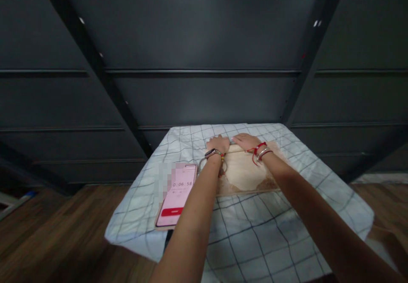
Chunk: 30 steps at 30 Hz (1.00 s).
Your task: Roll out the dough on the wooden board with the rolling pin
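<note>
A pale, flat sheet of dough point(245, 172) with a rounded near edge lies on a brown board point(270, 184). My left hand point(218, 143) is at the board's far left, fingers bent down and closed. Beside it, my right hand point(247, 140) rests over the dough's far edge, its fingers held together and pointing left. A sliver of something greyish shows between the two hands. Below them a thin line crosses the dough, like a fold or an edge. Whatever lies under my fingers is hidden.
A phone point(178, 193) with a running timer on its screen lies left of the board. The checked cloth point(248, 227) covers the small table and hangs over its edges. Behind stands a dark panelled metal wall point(204, 100). Wooden floor point(79, 232) shows below.
</note>
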{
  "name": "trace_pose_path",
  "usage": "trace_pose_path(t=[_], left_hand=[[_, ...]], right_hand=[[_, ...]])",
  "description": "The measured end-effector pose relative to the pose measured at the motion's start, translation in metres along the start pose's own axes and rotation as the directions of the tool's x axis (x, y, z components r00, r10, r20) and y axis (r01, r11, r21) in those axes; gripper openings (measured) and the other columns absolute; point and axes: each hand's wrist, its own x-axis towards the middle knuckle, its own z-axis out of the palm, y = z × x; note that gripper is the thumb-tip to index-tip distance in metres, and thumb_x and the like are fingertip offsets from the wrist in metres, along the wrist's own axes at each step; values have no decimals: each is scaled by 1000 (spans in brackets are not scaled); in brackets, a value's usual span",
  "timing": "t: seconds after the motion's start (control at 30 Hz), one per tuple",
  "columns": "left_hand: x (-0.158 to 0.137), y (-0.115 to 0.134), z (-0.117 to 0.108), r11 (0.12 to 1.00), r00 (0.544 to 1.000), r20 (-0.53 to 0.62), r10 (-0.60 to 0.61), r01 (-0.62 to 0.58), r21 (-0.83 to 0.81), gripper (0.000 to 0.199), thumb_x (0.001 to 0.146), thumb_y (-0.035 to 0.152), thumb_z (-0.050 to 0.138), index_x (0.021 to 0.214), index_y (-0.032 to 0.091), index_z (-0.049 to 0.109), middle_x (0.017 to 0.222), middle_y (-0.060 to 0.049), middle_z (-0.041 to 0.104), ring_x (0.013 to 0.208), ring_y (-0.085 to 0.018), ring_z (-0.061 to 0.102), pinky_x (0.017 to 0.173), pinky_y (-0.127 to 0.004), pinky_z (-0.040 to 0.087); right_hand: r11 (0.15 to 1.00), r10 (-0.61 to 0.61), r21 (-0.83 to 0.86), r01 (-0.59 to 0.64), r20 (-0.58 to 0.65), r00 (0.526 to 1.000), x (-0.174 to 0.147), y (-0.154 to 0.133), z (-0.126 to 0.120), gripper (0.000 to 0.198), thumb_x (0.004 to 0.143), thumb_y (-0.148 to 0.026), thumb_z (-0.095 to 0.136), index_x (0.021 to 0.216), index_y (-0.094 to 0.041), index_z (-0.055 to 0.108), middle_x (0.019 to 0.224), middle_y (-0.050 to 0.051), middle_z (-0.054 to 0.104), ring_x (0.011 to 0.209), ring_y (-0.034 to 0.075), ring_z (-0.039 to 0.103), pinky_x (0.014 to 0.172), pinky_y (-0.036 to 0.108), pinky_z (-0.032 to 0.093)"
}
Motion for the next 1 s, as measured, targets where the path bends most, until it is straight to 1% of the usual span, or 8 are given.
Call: trace_pose_path(t=[0.1, 0.2, 0.3, 0.47, 0.6, 0.7, 0.83, 1.0], left_hand=[[-2, 1, 0, 997, 996, -46, -73, 72, -29, 47, 90, 35, 19, 118, 16, 52, 122, -14, 54, 113, -28, 48, 87, -40, 39], [-7, 3, 1, 993, 993, -48, -110, 108, -47, 46, 89, 37, 23, 117, 16, 52, 118, -15, 56, 110, -27, 50, 86, -39, 38], [-16, 3, 2, 996, 994, -70, -83, 81, -33, 44, 89, 38, 24, 115, 16, 53, 117, -14, 57, 109, -26, 51, 86, -39, 38], [-39, 7, 7, 998, 984, -176, -29, 38, 49, 44, 89, 35, 24, 112, 14, 55, 114, -14, 58, 107, -27, 51, 87, -40, 36], [-60, 10, 11, 994, 961, -278, 12, 17, 104, 46, 90, 34, 22, 109, 14, 58, 112, -13, 59, 107, -27, 50, 90, -42, 34], [-67, 9, 14, 993, 943, -330, 44, -6, 114, 46, 90, 34, 21, 109, 13, 58, 112, -14, 59, 107, -27, 49, 90, -42, 33], [-64, 8, 16, 993, 949, -310, 51, -14, 121, 46, 89, 34, 22, 106, 13, 60, 109, -14, 60, 105, -28, 51, 87, -43, 35], [-53, 7, 12, 992, 968, -250, 28, 3, 124, 46, 89, 33, 22, 106, 13, 60, 105, -14, 62, 100, -28, 55, 84, -42, 38]], right_hand=[[1000, 18, -11, -18, -6, 1000, -4, -1, 1, 32, 90, -34, 48, 115, -14, 53, 114, 7, 54, 98, 20, 55, 82, 39, 47], [999, 33, -26, -34, -13, 999, -11, -5, 1, 31, 90, -33, 48, 114, -14, 53, 113, 7, 54, 97, 19, 56, 82, 39, 47], [998, 43, -45, -44, -24, 999, -21, -11, 0, 32, 89, -33, 49, 115, -14, 53, 113, 7, 54, 97, 19, 56, 82, 39, 48], [996, 46, -77, -49, -43, 998, -44, -22, -2, 33, 89, -33, 50, 116, -15, 52, 115, 8, 54, 98, 19, 55, 82, 40, 48], [995, 35, -94, -39, -48, 998, -63, -29, -4, 33, 89, -33, 50, 117, -15, 51, 115, 8, 53, 98, 19, 55, 82, 40, 47], [994, 24, -106, -29, -50, 998, -72, -33, -5, 33, 89, -33, 50, 117, -15, 51, 115, 8, 53, 99, 19, 55, 82, 40, 47], [993, 16, -118, -21, -47, 999, -71, -32, -5, 33, 89, -33, 50, 116, -15, 51, 115, 8, 53, 98, 19, 55, 82, 40, 48], [993, 22, -112, -26, -43, 999, -56, -27, -5, 33, 88, -33, 51, 116, -15, 52, 114, 8, 54, 97, 19, 56, 81, 39, 48]])
